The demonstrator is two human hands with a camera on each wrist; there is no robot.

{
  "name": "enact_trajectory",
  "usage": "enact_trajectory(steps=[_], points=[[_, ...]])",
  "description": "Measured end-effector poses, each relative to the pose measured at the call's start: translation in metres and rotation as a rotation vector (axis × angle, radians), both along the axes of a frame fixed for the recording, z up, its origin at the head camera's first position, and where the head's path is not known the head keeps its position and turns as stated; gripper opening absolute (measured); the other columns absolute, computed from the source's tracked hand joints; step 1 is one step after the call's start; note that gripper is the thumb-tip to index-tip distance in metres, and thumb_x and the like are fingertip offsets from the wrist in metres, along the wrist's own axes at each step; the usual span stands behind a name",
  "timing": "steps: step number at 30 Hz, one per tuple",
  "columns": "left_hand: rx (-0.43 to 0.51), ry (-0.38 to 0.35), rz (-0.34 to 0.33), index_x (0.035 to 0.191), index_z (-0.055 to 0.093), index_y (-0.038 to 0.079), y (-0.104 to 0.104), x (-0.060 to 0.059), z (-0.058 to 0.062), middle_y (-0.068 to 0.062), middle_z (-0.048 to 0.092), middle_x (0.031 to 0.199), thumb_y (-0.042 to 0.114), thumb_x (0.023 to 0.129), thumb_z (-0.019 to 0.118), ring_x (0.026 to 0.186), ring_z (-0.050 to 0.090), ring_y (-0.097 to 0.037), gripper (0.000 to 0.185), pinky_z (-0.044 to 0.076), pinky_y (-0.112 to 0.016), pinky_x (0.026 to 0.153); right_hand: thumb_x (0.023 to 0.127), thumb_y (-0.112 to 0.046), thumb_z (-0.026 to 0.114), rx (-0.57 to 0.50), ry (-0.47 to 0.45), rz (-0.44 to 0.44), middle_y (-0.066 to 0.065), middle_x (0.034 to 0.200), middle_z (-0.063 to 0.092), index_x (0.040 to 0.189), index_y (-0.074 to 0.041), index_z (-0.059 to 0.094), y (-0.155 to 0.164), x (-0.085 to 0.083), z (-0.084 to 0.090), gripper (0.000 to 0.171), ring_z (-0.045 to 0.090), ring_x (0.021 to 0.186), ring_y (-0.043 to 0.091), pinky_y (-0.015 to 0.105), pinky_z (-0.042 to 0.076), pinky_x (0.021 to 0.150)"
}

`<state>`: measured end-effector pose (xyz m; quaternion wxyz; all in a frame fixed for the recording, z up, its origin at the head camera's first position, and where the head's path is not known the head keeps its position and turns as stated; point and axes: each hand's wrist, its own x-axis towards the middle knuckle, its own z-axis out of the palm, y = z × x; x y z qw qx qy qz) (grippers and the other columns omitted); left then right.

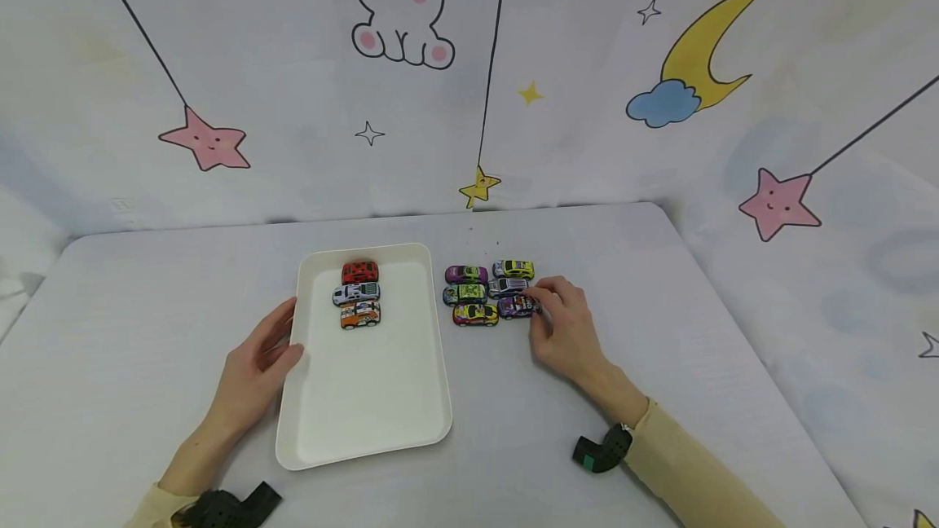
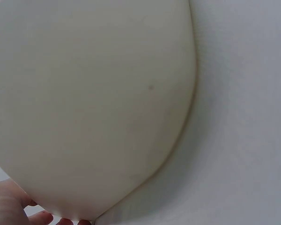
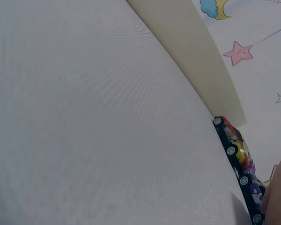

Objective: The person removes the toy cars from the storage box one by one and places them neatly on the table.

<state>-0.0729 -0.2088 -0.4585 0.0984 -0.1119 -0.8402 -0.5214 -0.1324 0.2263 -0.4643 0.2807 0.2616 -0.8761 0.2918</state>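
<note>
Right now we have our right hand (image 1: pixel 561 324) at the near right corner of the cluster of toy cars (image 1: pixel 487 293) on the bench (image 1: pixel 660 365), fingertips curled around the dark purple car (image 1: pixel 517 306), pinching it at its right end. That car sits in the front row just beside the yellow and red car (image 1: pixel 475 314), so we come in from the outer side, where nothing blocks the fingers. The right wrist view shows only the edge of this hand, with the yellow and red car (image 3: pixel 235 142) and the purple car (image 3: pixel 254 192) lined up along the bench.

Our left hand (image 1: pixel 258 357) rests against the left rim of the white tray (image 1: pixel 367 422), fingers relaxed and laid along the edge rather than wrapped round it; we judge it is there to keep the tray from sliding. The left wrist view shows the tray (image 2: pixel 93 103) close up with fingertips (image 2: pixel 40 218) at its lower edge.

Three cars stand in a neat column at the far end of the tray: a red car (image 1: pixel 359 272), a white car (image 1: pixel 355 293) and an orange car (image 1: pixel 359 314), touching one another. The near part of the tray holds nothing.
</note>
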Motion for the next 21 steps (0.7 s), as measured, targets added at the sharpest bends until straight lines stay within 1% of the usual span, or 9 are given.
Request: enact_trajectory(steps=[5,9,12,14,17,21], points=[[0.004,-0.002,0.0,0.152,0.04,0.006,0.002,0.0,-0.001,-0.027,0.047,0.148,-0.001,0.096,0.061,0.123,0.046,0.016,0.061,0.043,-0.002,0.092,0.075,0.002,0.058,-0.006,0.018,-0.011,0.014,0.106,0.061,0.109,-0.003,0.07,0.002,0.0,0.0,0.037,0.058,0.097,0.03,0.046,0.043,0.084],[-0.008,-0.001,0.011,0.153,0.04,0.008,0.001,-0.001,-0.002,-0.027,0.048,0.147,-0.001,0.095,0.062,0.122,0.046,0.017,0.062,0.042,-0.001,0.091,0.077,-0.001,0.059,-0.045,0.069,-0.025,0.016,0.107,0.062,0.114,-0.001,0.069,-0.001,-0.001,0.001,0.038,0.057,0.096,0.033,0.047,0.043,0.083],[-0.01,0.005,0.017,0.153,0.041,0.01,-0.001,-0.001,-0.002,-0.027,0.049,0.146,-0.001,0.095,0.062,0.121,0.046,0.017,0.063,0.042,0.0,0.091,0.08,-0.003,0.059,-0.094,0.116,-0.012,0.018,0.108,0.062,0.116,0.001,0.068,-0.006,0.0,0.002,0.038,0.056,0.098,0.036,0.048,0.043,0.085],[-0.011,0.007,0.014,0.153,0.041,0.01,-0.002,-0.001,-0.002,-0.027,0.049,0.146,-0.001,0.095,0.062,0.122,0.046,0.017,0.063,0.042,0.0,0.092,0.082,-0.004,0.059,-0.123,0.151,0.004,0.018,0.108,0.062,0.116,0.001,0.068,-0.011,0.002,0.003,0.036,0.056,0.099,0.037,0.048,0.044,0.087],[-0.006,0.007,0.011,0.153,0.041,0.01,-0.002,-0.002,-0.002,-0.027,0.049,0.146,-0.002,0.094,0.062,0.122,0.046,0.016,0.063,0.042,0.0,0.092,0.082,-0.001,0.059,-0.174,0.19,0.041,0.018,0.109,0.063,0.116,0.001,0.069,-0.02,0.005,0.005,0.035,0.058,0.1,0.035,0.042,0.046,0.087],[0.0,0.009,0.007,0.153,0.041,0.01,-0.002,-0.002,-0.002,-0.028,0.049,0.146,-0.002,0.094,0.063,0.122,0.046,0.016,0.064,0.042,-0.001,0.092,0.08,0.003,0.061,-0.245,0.194,0.127,0.018,0.108,0.064,0.113,0.002,0.07,-0.037,0.012,0.006,0.034,0.059,0.1,0.033,0.036,0.049,0.089]])
